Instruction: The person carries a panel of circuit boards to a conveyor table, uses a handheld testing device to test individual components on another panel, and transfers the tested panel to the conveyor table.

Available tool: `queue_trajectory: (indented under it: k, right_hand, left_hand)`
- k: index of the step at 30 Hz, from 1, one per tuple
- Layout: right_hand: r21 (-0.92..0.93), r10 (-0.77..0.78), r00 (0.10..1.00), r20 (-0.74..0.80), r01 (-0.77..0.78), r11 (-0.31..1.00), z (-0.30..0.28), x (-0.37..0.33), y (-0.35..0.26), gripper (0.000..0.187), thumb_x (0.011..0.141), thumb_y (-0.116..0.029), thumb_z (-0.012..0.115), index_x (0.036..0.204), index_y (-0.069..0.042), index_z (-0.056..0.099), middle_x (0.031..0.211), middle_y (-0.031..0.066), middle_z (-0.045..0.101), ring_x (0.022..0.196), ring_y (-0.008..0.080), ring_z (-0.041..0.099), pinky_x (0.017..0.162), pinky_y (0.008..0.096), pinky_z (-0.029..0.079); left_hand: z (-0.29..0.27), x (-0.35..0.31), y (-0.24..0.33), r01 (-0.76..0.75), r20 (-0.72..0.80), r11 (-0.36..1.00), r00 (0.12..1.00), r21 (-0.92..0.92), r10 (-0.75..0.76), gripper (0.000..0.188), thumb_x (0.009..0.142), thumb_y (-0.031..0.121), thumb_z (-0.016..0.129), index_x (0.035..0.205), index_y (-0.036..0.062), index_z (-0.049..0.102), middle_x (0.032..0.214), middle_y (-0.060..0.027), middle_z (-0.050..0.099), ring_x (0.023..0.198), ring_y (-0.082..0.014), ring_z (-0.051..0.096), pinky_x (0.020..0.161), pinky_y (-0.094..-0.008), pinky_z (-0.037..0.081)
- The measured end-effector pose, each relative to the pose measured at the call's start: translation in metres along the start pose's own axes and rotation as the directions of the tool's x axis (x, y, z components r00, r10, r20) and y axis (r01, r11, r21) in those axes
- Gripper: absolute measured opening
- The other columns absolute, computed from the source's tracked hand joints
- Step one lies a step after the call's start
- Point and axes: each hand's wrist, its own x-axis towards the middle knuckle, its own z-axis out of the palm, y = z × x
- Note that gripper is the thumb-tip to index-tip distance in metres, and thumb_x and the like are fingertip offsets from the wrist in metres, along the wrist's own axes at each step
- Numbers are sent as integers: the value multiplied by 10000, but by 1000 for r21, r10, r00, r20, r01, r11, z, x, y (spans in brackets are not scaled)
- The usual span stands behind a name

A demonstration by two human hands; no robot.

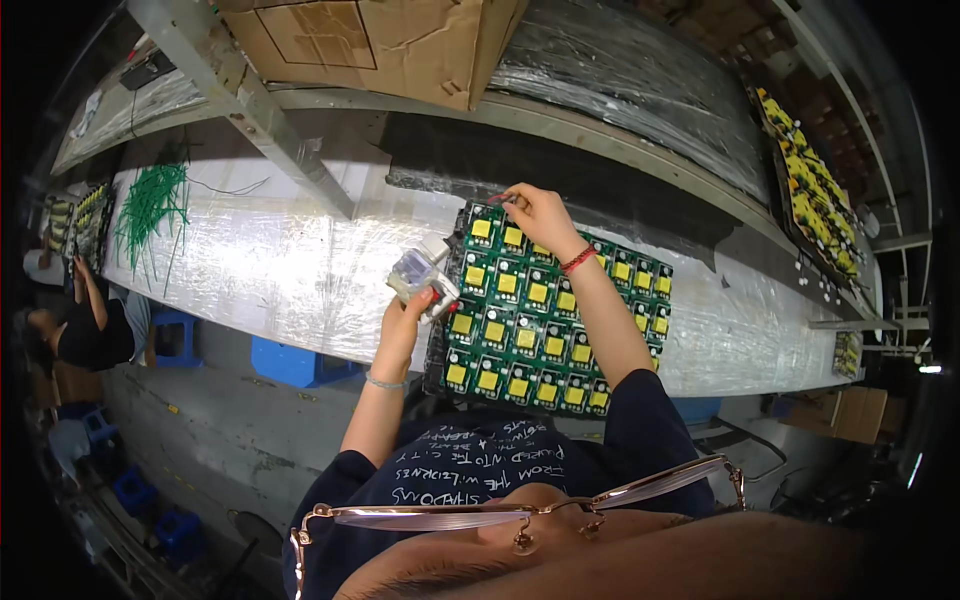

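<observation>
Rows of green circuit boards (527, 338) with square yellow parts lie on a dark tray (436, 372) in front of me. My left hand (402, 318) is closed around a small clear-and-white plastic device (416, 272) with red bits, held at the tray's left edge. Over the far left corner of the boards, my right hand (540, 218) is closed in a pinch. A thin reddish piece (500, 198) shows at its fingertips, too small to name. My right forearm hides part of the boards.
A pile of green wires (155, 205) lies on the film-covered table (270, 270) at left. A metal post (270, 130) and a shelf with a cardboard box (400, 50) stand beyond. More yellow-topped boards (812, 190) sit far right. Another person (95, 325) sits at far left.
</observation>
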Motion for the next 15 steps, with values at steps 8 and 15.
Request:
queue_trajectory:
  k: [8,15]
  right_hand:
    - [28,-46,996,78,44,999,5,34,25,228,787,-125,678,951,33,665,827,160,654,654,211,623,624,304,493]
    - [-54,40,990,134,-33,998,11,36,23,231,778,-148,683,929,26,667,768,173,666,683,250,657,642,314,503]
  left_hand:
    - [14,27,15,67,27,996,997,-61,-66,533,874,312,593,1232,-72,500,1176,-127,581,1067,-169,535,932,-289,398]
    - [7,35,14,56,27,996,998,-75,-54,534,868,306,604,1220,-81,501,1169,-137,584,1047,-171,548,918,-288,412]
